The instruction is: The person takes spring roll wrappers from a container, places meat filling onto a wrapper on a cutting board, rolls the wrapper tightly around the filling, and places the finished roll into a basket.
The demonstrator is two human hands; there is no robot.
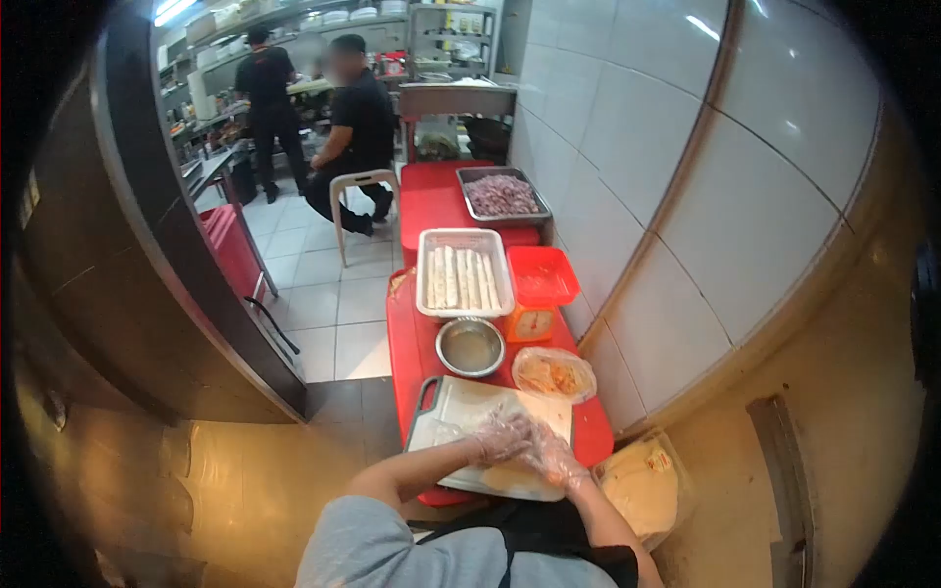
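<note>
Cutting board (446, 421), six o'clock on the red table (591, 431); gloved left hand (505, 437) and right hand (552, 461) meet over it, whether open or gripping I can't tell; metal bowl (470, 348) at twelve, orange shreds (559, 376) in plastic at one, basket (467, 313) of pale rolls (463, 277) beyond.

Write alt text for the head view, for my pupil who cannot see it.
A plastic-gloved left hand and right hand work close together over a white cutting board on a red table. Beyond stand a metal bowl, a white basket of long pale rolls and an orange kitchen scale.
</note>
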